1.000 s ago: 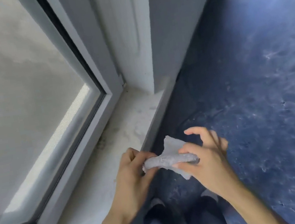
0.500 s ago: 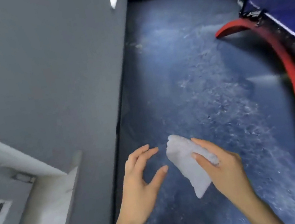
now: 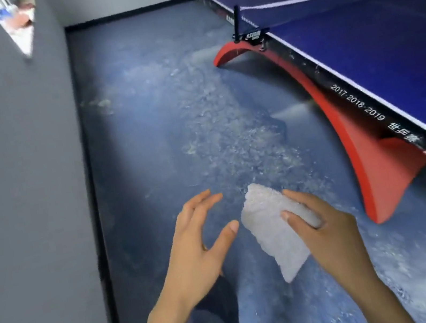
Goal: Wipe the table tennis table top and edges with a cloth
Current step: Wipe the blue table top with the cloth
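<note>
Ahead and to the right of both hands, the long blue table tennis desk runs away lengthwise, nearer the right hand, which pinches the folded white textured cloth, than the spread, empty left hand.

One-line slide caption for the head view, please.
Right hand grips white cloth, left hand open beside it, table tennis table ahead right.

The table runs off the right edge, the right hand's fingers are partly hidden behind the cloth, and the far-left window ledge is blurred.
</note>
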